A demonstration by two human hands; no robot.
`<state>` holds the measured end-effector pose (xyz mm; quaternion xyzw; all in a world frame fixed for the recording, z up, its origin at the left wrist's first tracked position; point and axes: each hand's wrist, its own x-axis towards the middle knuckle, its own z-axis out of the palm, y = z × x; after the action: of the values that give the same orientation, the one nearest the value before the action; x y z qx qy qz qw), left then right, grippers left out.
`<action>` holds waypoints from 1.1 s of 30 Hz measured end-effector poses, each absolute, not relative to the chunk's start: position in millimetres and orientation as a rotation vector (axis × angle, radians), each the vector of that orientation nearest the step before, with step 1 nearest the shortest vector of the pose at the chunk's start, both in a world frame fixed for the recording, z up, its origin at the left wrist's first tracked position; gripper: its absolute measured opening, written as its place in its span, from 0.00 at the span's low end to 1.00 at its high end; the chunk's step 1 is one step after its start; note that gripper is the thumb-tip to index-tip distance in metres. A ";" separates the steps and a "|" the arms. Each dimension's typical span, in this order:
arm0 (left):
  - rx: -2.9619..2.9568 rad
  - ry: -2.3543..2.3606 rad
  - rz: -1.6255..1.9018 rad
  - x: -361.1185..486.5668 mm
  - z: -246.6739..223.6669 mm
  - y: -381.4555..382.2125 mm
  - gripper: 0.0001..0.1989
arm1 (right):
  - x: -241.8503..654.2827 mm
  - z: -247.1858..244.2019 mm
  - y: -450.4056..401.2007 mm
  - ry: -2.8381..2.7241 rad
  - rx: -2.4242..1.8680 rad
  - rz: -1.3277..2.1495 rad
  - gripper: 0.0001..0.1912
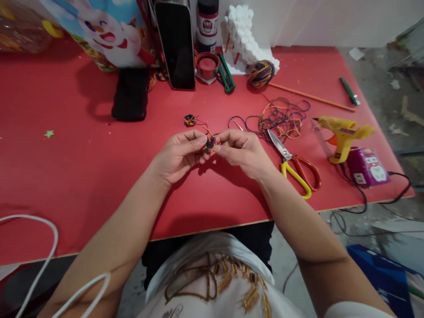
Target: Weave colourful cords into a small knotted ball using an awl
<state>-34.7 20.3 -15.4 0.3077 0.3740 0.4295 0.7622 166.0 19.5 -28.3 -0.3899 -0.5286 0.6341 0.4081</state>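
Between my two hands, above the red table, is a small round crochet piece in multicoloured yarn. My left hand pinches its left edge between thumb and fingers. From the other side, my right hand grips the right edge with thumb and forefinger. Just behind my hands lies a second small crochet circle with a thread running from it. To the right is a loose tangle of multicoloured yarn. A slim metal hook rests on the table behind my right hand.
Scissors with red and yellow handles lie right of my right hand. Beyond them are a yellow glue gun and a purple box with cables. A yarn ball, green cutter and upright phone stand at the back.
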 end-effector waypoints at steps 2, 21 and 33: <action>0.665 0.809 0.936 -35.0 -15.4 19.8 0.13 | 165.6 -28.3 19.8 -1.324 -0.977 1.600 0.20; 0.698 0.875 0.888 -32.4 -16.8 17.5 0.14 | 161.7 -28.7 17.0 -1.607 -1.069 1.235 0.09; 0.838 0.904 1.039 -32.9 -21.9 22.0 0.06 | 170.8 -26.2 19.2 -1.875 -1.075 0.736 0.06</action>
<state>-32.9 22.0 -21.9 0.3749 0.4045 0.4650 0.6926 170.8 19.2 -26.2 -0.4280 -0.7468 0.2933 0.4161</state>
